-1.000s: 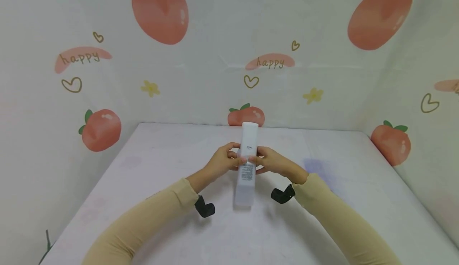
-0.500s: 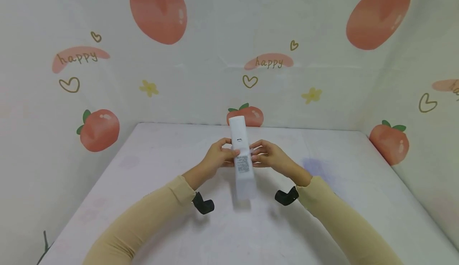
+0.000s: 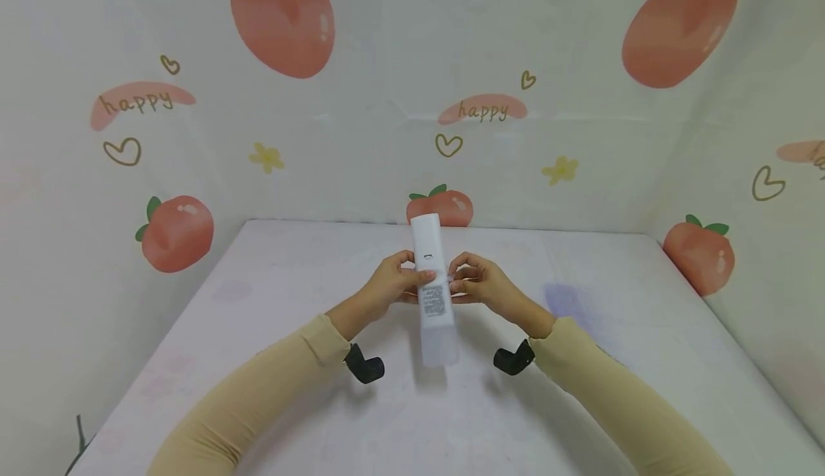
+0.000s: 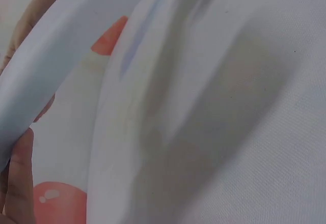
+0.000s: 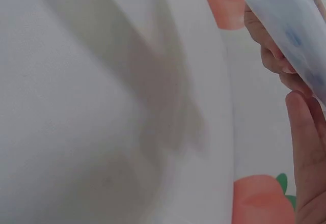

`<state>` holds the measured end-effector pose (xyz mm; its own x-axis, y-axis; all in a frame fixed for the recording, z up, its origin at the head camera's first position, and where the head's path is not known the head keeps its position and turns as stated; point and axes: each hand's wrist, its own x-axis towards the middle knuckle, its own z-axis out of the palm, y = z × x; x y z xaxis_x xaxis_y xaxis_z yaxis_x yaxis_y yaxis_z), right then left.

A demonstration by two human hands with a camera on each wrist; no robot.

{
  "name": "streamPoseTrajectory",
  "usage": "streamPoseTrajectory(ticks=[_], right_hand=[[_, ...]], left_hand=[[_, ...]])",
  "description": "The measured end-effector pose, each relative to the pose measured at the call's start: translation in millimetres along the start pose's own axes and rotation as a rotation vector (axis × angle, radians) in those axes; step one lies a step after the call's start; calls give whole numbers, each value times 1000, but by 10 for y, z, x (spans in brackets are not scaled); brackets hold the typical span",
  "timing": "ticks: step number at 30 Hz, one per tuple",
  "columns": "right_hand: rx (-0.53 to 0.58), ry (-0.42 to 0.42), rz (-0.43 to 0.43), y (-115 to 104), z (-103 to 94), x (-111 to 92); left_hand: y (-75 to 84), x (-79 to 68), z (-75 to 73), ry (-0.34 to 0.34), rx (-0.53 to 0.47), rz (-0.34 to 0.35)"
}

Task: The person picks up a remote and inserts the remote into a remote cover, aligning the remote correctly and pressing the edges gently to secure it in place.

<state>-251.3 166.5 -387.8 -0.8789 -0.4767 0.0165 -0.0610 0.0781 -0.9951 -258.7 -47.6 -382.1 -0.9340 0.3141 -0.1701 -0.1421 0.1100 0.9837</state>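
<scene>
A long white box-like object [image 3: 430,247] with a small slot and a block of fine grey print leans upright in the middle of the head view; its exact kind is unclear. My left hand [image 3: 389,286] grips its left side, thumb across the printed face and fingers behind. At the opposite edge, my right hand [image 3: 486,286] has curled fingers against the side, its thumb close to the fingertips. The right wrist view shows the right thumb [image 5: 303,132] beside the object's edge, with bluish marks on its surface. Much of the left fingers is hidden.
A pale cloth-covered table [image 3: 322,419] lies under both hands, bearing their shadows. Behind it hangs a white backdrop [image 3: 387,46] printed with red fruit and hearts. Black curved pieces [image 3: 366,366] stick out at both wrists.
The white object has shifted left and tilted slightly. My right thumb has left its front face and gone to the right side, while the left hand keeps its hold.
</scene>
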Motion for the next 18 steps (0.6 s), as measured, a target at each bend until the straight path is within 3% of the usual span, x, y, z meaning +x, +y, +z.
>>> streamPoseTrajectory(ticks=[8, 18], right_hand=[[-28, -24, -18, 7, 73, -28], [-35, 83, -68, -2, 160, -42]], left_hand=[[-15, -7, -24, -35, 62, 37], [6, 21, -61, -75, 135, 75]])
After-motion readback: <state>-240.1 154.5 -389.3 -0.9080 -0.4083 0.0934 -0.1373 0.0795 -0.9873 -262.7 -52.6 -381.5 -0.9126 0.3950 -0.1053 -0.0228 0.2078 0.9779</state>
